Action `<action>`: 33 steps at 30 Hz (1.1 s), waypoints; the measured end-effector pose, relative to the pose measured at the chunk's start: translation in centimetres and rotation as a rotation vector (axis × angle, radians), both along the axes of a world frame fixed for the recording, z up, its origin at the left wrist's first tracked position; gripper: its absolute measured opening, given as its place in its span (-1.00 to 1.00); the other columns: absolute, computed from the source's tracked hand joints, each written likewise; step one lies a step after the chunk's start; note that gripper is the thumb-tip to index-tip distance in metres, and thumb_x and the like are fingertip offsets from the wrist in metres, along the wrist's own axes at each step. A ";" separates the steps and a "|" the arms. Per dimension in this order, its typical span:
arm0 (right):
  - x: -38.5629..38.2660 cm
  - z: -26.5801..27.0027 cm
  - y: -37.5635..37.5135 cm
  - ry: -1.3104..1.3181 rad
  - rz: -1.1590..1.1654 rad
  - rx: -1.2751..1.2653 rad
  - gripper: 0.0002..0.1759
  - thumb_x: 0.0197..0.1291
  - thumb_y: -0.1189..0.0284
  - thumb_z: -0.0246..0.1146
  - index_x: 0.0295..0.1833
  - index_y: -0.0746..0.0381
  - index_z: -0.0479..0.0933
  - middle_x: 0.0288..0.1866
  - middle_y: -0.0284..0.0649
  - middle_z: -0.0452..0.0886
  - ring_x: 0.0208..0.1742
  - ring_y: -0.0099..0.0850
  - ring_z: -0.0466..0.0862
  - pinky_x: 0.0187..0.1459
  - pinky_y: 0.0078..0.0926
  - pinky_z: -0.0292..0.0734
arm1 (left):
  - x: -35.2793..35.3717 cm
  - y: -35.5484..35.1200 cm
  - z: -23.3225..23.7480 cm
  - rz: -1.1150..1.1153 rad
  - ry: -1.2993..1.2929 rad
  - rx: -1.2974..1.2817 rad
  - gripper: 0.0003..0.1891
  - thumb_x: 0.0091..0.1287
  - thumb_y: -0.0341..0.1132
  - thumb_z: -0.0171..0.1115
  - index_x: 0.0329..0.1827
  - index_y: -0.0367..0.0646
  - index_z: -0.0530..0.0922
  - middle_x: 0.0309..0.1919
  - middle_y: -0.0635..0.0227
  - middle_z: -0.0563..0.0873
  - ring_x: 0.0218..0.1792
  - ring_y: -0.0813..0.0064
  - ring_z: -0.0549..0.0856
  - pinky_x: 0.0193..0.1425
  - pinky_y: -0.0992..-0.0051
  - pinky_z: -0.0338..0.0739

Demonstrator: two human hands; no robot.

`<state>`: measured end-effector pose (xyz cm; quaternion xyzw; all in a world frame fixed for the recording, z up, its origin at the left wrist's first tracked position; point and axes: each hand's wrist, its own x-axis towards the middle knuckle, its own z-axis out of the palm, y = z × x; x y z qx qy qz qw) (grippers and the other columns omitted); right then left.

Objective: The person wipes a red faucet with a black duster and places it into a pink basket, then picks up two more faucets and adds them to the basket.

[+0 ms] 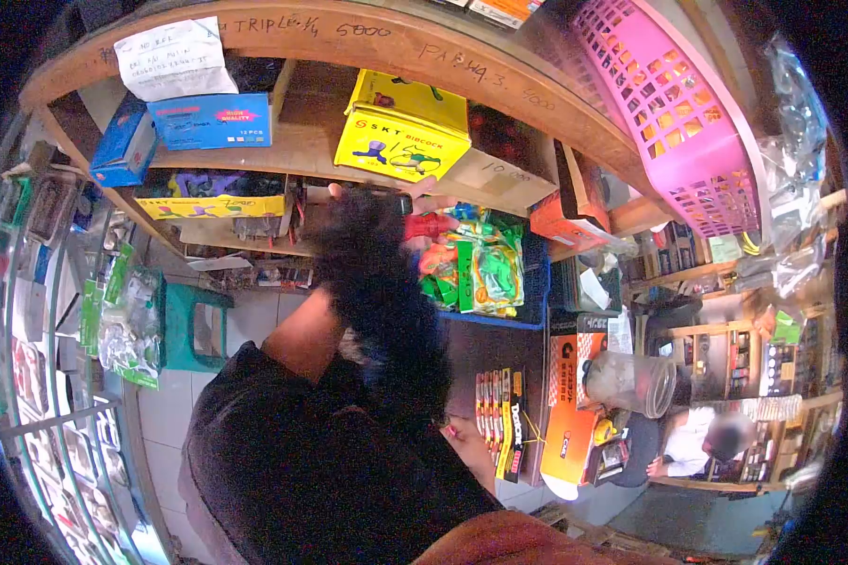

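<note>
A dark, hair-like mass (377,282) blocks the middle of the view. Behind it, a bare forearm, which looks like my left, reaches from a black sleeve (301,471) toward the shelf. Only bits of my left hand (335,190) show at the shelf edge, so its grip is hidden. Close by, bags of green and orange plastic parts (481,268) fill a blue crate (537,315). Lower down, skin that seems to be my right hand (469,447) lies beside yellow-and-black packs (501,414). Its fingers are mostly covered and I cannot make out anything held.
Above, a wooden shelf (499,71) bears a yellow bibcock box (400,127) and blue boxes (207,122). A pink basket (674,113) juts out at upper right. A green stool (193,325) stands left. Orange boxes (567,424) and a seated person (693,438) are at right.
</note>
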<state>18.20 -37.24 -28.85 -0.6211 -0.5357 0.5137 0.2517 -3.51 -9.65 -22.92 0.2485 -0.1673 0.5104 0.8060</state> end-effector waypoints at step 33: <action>-0.2 -0.6 -0.2 0.348 -0.238 -0.183 -0.76 0.15 0.38 0.10 -0.55 0.17 0.35 -0.71 -0.47 0.27 -0.67 -0.70 0.25 -0.67 -0.69 0.11 | -0.6 -1.9 -0.6 -0.193 -0.288 -0.362 0.10 -0.14 0.57 -0.35 0.22 -0.28 0.16 0.06 -0.01 0.42 -0.02 0.13 0.50 -0.01 0.33 0.43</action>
